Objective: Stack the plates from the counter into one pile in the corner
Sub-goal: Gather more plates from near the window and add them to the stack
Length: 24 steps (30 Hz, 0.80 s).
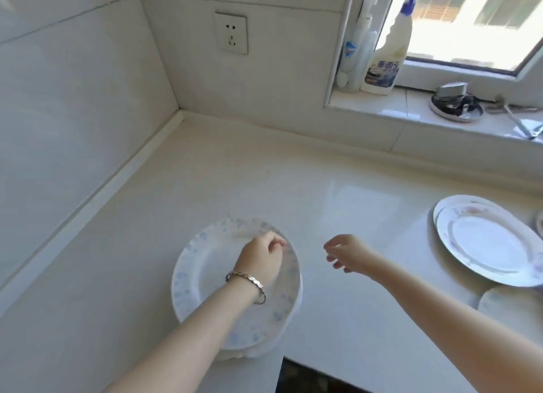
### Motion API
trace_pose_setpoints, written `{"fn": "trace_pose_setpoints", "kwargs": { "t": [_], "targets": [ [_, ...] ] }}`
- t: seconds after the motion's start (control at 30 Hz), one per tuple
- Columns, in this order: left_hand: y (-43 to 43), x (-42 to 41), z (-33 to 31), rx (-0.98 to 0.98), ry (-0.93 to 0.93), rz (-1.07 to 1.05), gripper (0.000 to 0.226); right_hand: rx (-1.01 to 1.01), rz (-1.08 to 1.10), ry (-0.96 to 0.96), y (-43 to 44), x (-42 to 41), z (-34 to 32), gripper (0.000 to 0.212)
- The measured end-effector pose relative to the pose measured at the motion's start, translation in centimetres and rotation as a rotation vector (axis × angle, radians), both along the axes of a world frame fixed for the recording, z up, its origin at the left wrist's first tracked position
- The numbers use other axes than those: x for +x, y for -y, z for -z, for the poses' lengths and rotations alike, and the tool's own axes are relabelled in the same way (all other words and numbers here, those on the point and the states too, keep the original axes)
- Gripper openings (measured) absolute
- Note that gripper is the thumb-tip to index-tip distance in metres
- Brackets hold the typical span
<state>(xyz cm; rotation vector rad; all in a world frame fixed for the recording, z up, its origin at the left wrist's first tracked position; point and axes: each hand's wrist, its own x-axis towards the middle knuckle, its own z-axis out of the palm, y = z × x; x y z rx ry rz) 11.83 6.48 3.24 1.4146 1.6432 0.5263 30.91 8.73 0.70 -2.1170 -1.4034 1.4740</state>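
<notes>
A white plate with a blue flower rim lies near the counter's front edge, and part of it hangs over that edge. A second white rim shows under it. My left hand reaches over the plate with its fingers curled on the far rim. My right hand hovers just right of the plate, fingers apart and holding nothing. At the right, two overlapping plates with pink flowers rest on the counter. A small white plate sits in front of them. The corner lies at the back left.
A wall socket sits above the corner. Two cleaning bottles stand on the windowsill, beside a round dish of dark items. The counter's front edge drops to a dark gap below my arms.
</notes>
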Motion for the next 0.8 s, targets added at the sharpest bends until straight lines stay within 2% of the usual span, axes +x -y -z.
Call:
{"fn": "trace_pose_setpoints", "kwargs": {
  "t": [0.07, 0.17, 0.23, 0.33, 0.5, 0.57, 0.63, 0.7, 0.8],
  "targets": [
    [-0.8, 4.1, -0.2, -0.176, 0.012, 0.172, 0.029, -0.078, 0.014, 0.033, 1.5, 4.3, -0.9, 0.022],
    [-1.6, 10.7, -0.1, -0.217, -0.075, 0.381, 0.025, -0.121, 0.07, 0.101, 4.1, 11.6, -1.4, 0.021],
    [-2.1, 15.9, 0.0, -0.213, -0.097, 0.442, 0.019, -0.128, 0.138, 0.131, 6.2, 17.3, -1.3, 0.016],
    [-2.7, 22.6, 1.0, -0.304, -0.031, 0.427, 0.026, -0.14, 0.228, 0.151, 8.5, 24.4, -0.6, 0.014],
    [-3.5, 35.9, 4.5, -0.479, 0.106, 0.209, 0.032, -0.079, 0.433, 0.169, 11.9, 36.0, 1.2, 0.016],
    [-3.5, 39.6, 5.9, -0.555, 0.126, 0.074, 0.016, -0.077, 0.5, 0.134, 12.8, 39.2, 2.0, 0.021],
    [-3.0, 42.2, 7.4, -0.617, 0.204, -0.096, 0.033, -0.098, 0.53, 0.097, 13.5, 41.5, 2.6, 0.019],
    [-2.5, 43.8, 8.1, -0.705, 0.325, -0.224, 0.036, -0.09, 0.567, 0.052, 14.0, 43.3, 3.3, 0.013],
    [-2.5, 45.4, 9.1, -0.732, 0.387, -0.363, 0.042, -0.068, 0.617, 0.015, 14.9, 45.2, 4.0, 0.01]
  ]
}}
